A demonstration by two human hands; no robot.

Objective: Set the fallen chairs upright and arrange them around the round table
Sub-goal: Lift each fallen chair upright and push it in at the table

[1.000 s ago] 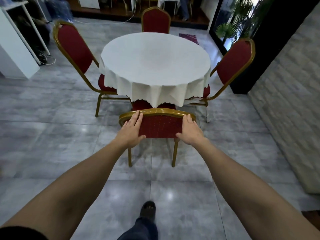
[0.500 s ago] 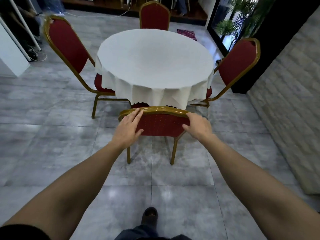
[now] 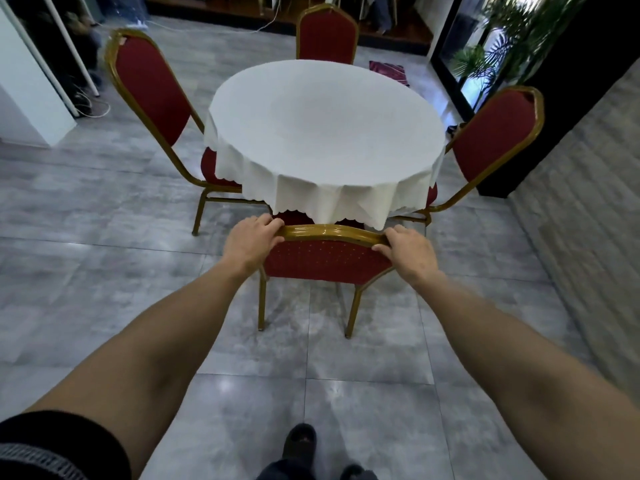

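A round table [image 3: 325, 126] under a white cloth stands in the middle of the room. Right in front of me a red chair with a gold frame [image 3: 325, 259] stands upright, its seat tucked under the cloth's near edge. My left hand [image 3: 251, 239] grips the left end of its top rail and my right hand [image 3: 408, 249] grips the right end. Three more upright red chairs stand around the table: one on the left [image 3: 149, 88], one at the far side [image 3: 327, 34] and one on the right [image 3: 495, 133].
A grey stone wall [image 3: 581, 209] runs along the right. White furniture [image 3: 24, 102] with cables on the floor stands at the far left. A potted plant [image 3: 481, 60] and a dark panel are at the back right. My foot [image 3: 299, 441] is on the grey tiles.
Both hands went from resting flat on the chair's backrest to curling around its top rail. The chair and I have moved closer to the table.
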